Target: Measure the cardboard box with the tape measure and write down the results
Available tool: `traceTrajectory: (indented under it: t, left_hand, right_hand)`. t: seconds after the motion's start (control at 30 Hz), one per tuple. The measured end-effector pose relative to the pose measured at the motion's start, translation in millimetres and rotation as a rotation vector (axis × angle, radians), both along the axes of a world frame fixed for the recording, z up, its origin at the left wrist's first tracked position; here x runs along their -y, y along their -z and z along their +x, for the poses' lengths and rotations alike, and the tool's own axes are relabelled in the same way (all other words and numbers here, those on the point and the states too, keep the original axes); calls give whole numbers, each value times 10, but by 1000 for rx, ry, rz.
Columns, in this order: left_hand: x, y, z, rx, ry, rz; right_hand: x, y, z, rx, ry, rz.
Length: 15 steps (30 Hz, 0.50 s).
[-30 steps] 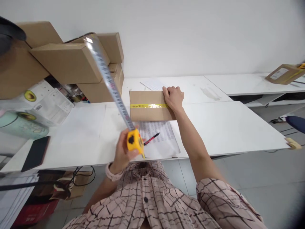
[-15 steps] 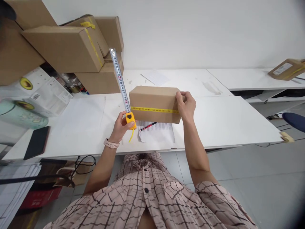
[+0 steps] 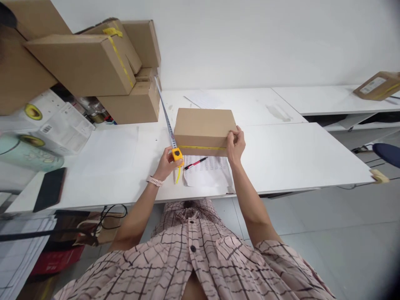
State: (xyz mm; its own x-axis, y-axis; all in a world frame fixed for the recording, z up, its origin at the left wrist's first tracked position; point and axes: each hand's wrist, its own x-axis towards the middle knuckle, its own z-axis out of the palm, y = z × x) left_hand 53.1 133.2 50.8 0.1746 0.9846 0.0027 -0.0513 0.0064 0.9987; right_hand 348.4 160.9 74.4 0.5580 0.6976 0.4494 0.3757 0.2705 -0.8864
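Over rolls the brown rectangular cardboard box, showing more of its top than half a second ago, while the silver metal blade beside it turns nearly edge-on! Biggest first: the white tabletop spreads beneath the box. That box wants a steady hold, I'd say; its long axis runs left to right, yellow-taped side facing the person. At its near right corner, the right hand pinches narrowly. On its near side lies a printed white paper sheet. Off its near left corner, the left hand grips the yellow-cased tape measure; the blade points away past the box's left end, leaning left. Touching? Can't tell. Best keep it straight and flush! Smallest, a slim red-and-black pen, tops the sheet.
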Motion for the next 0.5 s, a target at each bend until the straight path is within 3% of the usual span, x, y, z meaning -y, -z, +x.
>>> traceTrajectory:
  t: [0.1, 0.17, 0.23, 0.33, 0.43, 0.5]
  left_hand:
    - [35, -39, -34, -40, -9, 52]
    - [44, -182, -88, -107, -51, 148]
    - [27, -424, -144, -234, -90, 269]
    - [-72, -905, -159, -527, -96, 440]
    - [-279, -1358, -43, -869, -18, 588]
    - [-458, -1574, 83, -1075, 66, 625]
  right_hand:
    - [7, 23, 35, 5, -11, -3]
    - [6, 12, 61, 20, -22, -6]
    - [2, 4, 81, 33, -30, -6]
    - [-3, 5, 92, 38, -29, -12]
    - [8, 1, 74, 42, -14, -26]
    - [23, -16, 65, 53, -9, -45]
